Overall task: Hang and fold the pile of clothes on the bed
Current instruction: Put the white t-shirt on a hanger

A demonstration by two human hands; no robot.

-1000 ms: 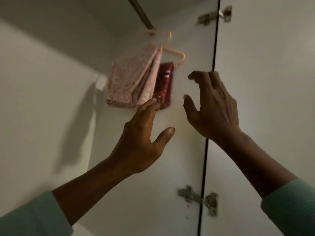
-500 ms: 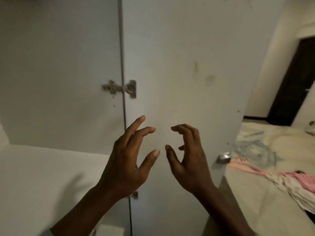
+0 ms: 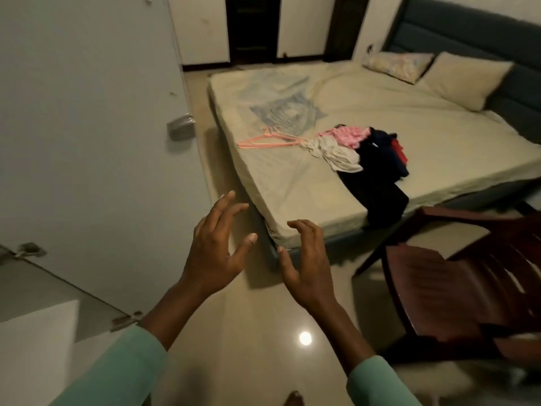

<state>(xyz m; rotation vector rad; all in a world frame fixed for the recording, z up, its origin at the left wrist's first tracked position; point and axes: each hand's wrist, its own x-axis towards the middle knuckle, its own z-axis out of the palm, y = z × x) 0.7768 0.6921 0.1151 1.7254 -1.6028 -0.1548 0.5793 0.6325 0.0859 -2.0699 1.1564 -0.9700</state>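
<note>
Clothes pile [image 3: 363, 153] lies beside hangers [image 3: 263, 140] on bed [image 3: 409, 112], handy for hanging; my left hand [image 3: 216, 253], right hand [image 3: 307, 268] empty, fingers loosely spread.

Dim bedroom | white wardrobe door [image 3: 87, 112] at left, metal handle [image 3: 181, 131] | cream-sheeted bed [image 3: 424, 133], padded blue-grey headboard [image 3: 468, 30], two pillows [image 3: 465, 79] | dark wooden chair [image 3: 456, 288] at right | glossy floor [image 3: 263, 317] carries a round spot of reflected light [image 3: 305, 337]

Dim, yellowish light is filling the room.
A round white reflection is glaring on the glossy floor [image 3: 263, 320], the chair [image 3: 456, 291] is smearing with motion blur, the bed [image 3: 409, 118] is throwing shadow under its near corner, and edges are bowing outward.
</note>
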